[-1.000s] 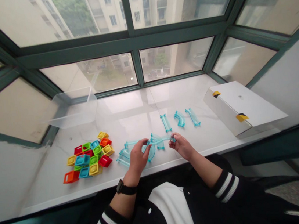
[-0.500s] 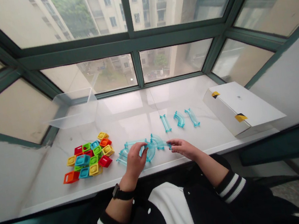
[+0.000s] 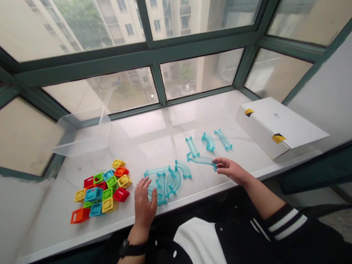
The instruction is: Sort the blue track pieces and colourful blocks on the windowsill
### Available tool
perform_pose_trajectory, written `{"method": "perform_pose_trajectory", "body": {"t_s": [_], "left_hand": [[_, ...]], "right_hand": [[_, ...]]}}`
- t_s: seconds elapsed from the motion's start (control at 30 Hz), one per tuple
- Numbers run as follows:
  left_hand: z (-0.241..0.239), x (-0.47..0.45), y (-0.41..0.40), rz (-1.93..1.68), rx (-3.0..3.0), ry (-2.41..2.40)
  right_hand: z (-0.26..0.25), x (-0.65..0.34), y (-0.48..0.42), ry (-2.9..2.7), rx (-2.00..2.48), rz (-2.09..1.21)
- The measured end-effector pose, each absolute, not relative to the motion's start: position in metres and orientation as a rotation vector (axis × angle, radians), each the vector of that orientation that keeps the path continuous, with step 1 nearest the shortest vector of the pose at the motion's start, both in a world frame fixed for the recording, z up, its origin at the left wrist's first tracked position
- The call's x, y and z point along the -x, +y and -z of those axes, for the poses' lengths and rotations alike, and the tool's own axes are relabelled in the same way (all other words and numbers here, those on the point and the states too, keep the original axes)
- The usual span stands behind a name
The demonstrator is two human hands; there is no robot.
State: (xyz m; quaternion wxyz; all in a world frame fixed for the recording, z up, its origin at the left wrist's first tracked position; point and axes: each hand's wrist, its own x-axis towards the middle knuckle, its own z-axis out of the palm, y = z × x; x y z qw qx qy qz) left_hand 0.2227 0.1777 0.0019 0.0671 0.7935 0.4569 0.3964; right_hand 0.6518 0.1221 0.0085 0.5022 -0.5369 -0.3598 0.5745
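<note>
My right hand [image 3: 231, 171] pinches the right end of a see-through blue track piece [image 3: 202, 159], long and slightly wavy. Its other end reaches left, close to the lower end of a straight track piece [image 3: 192, 147]. My left hand [image 3: 145, 201] is open, fingers apart, at the left side of a group of blue track pieces [image 3: 159, 186]; whether it touches them I cannot tell. A curved track piece [image 3: 184, 169] lies at that group's right. Farther back, a small curved track piece [image 3: 209, 142] and another straight track piece [image 3: 223, 139] lie side by side.
Left of my left hand sits a cluster of red, yellow, green, orange and blue blocks [image 3: 107, 193]. A see-through plastic bin [image 3: 85, 138] stands back left, a white box [image 3: 288, 123] with yellow-black tape at right. Windows [image 3: 152, 56] surround the white sill [image 3: 149, 131].
My right hand has carried the wavy track piece to the right, away from the group. My left hand has let go of it and moved left, its fingers opening.
</note>
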Motion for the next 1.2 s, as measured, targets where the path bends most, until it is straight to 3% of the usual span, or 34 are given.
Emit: {"method": "perform_pose_trajectory", "body": {"t_s": [0.23, 0.6, 1.2], "left_hand": [[0.040, -0.206, 0.167, -1.220, -2.368, 1.581], [0.044, -0.208, 0.169, -1.182, -2.340, 1.603], [0.041, -0.209, 0.169, -1.135, -2.354, 1.601]], "right_hand": [[-0.013, -0.704, 0.126, -0.598, 1.434, -0.899], [-0.004, -0.746, 0.173, -0.874, 1.987, -0.162], [0.016, -0.752, 0.203, -0.976, 2.121, -0.124]]}}
